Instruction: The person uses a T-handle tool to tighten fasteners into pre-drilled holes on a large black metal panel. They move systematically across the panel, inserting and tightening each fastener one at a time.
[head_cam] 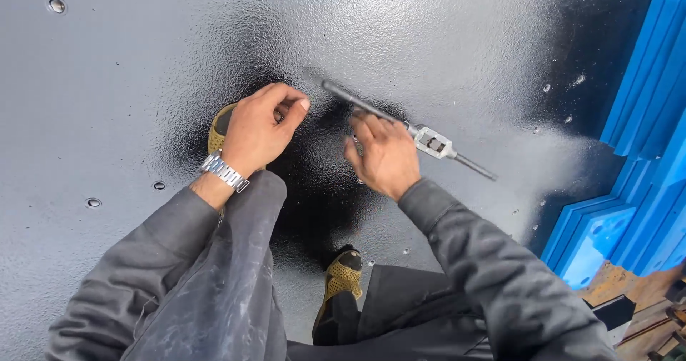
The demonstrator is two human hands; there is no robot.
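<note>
Right hand grips tap wrench on black panel, left hand loosely curled, empty; uneven one-handed turning could tilt and snap the tap.

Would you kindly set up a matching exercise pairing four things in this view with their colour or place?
Things:
1. tap wrench
2. wristwatch
3. stacked panels
4. shoe

Descriptions:
A. bright blue, at the right edge
B. yellow mesh, between the person's legs at the bottom
C. silver metal band, on the left wrist
D. grey metal bar, gripped by the right hand

Pairs: 1-D, 2-C, 3-A, 4-B
</note>
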